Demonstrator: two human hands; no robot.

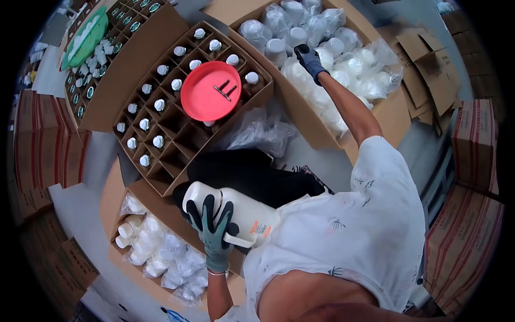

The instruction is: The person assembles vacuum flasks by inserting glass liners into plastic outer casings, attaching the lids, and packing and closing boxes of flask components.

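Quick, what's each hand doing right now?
Left hand: holding the white jug.
Right hand: at the bagged white containers; whether it grips one cannot be told.

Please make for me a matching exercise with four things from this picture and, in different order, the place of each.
1. red dish
2. left hand
3. right hand
4. green basket

A. on the white jug
B. at the picture's upper left
C. on the divided carton
D. at the plastic-wrapped items

Pairs: 1-C, 2-A, 3-D, 4-B
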